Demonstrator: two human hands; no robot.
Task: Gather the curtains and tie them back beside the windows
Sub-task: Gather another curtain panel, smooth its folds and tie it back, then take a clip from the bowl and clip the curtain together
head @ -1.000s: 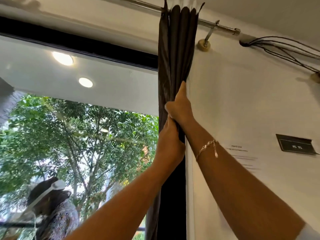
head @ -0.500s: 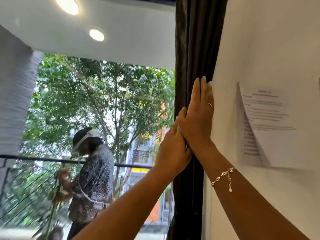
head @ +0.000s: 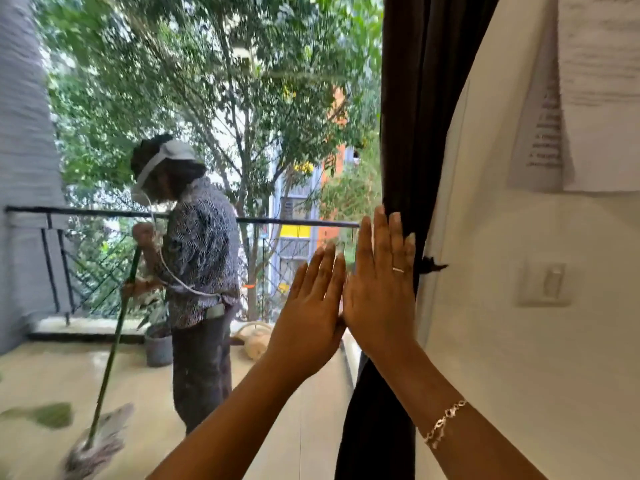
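Window view, indoors. Pressing right hand (head: 381, 292), fingers straight, flat against dark brown curtain (head: 408, 116), gathered into a narrow bunch between window glass (head: 214, 64) and white wall (head: 502, 358). Holding left hand (head: 311, 317) open just beside it, fingers straight, heel touching right hand; contact with glass unclear. Wearing ring (head: 398, 270) and bracelet (head: 445, 423) on right side. Showing small dark cloth end (head: 432, 266) jutting from curtain toward wall. Looking through glass at person (head: 202, 258) pushing mop (head: 97, 441) over wet balcony floor (head: 41, 375), near black railing (head: 86, 212); grey pot (head: 158, 346) behind, contents blurred; trees (head: 294, 46) beyond. Hanging on wall: paper notices (head: 602, 98), light switch (head: 543, 284) below.
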